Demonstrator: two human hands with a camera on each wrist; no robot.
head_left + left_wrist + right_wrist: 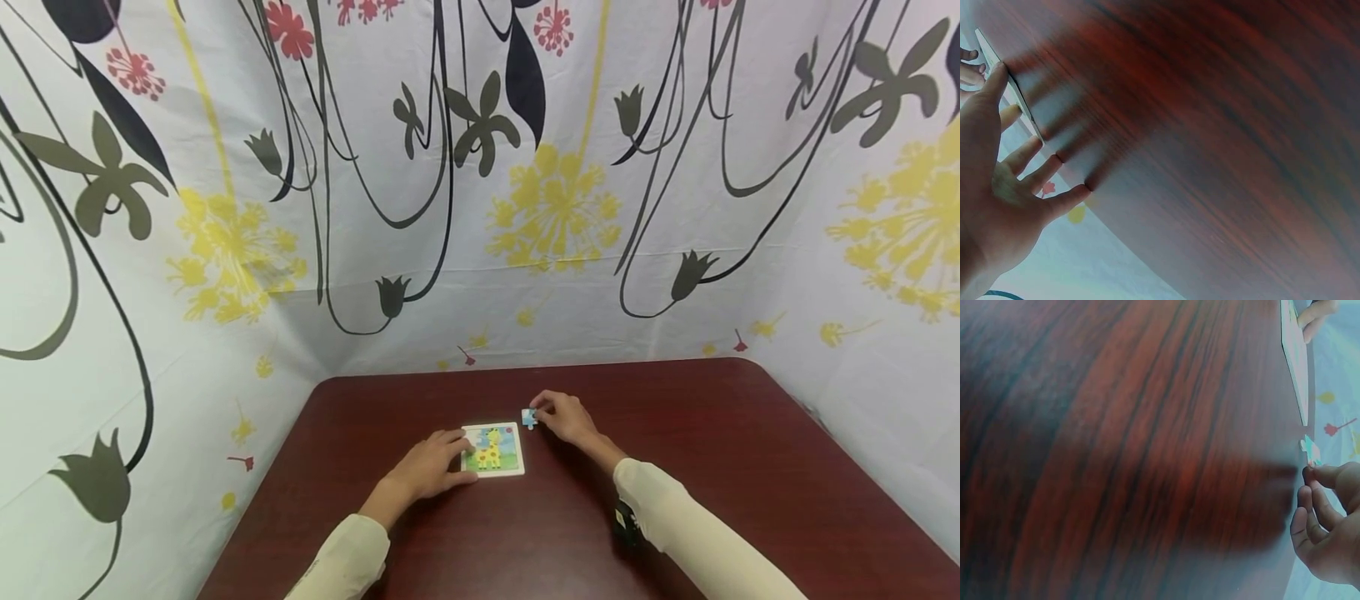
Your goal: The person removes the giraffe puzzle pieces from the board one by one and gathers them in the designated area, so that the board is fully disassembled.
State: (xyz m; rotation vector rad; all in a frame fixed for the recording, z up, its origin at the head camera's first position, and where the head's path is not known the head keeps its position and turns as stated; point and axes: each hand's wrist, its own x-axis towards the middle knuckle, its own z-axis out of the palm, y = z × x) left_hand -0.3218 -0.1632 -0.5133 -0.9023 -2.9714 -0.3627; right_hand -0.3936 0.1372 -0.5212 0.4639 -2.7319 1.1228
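Observation:
A small puzzle board (504,473) with a giraffe picture and a white frame lies on the table. My left hand (429,467) rests at its left side, thumb at the near edge and fingers reaching over the picture. In the left wrist view, the fingers of that left hand (1022,200) are spread and fairly straight along the board's edge. Just right of the board's far corner, my right hand (564,417) pinches a blue and white jigsaw piece (528,418) between thumb and fingertip. The right wrist view shows this jigsaw piece (1312,450) held by one end, apart from the board.
The dark red wooden table (555,533) has a rounded far edge. A white cloth (480,333) printed with flowers and vines hangs behind it and along both sides. A small dark object (625,521) shows at the right sleeve.

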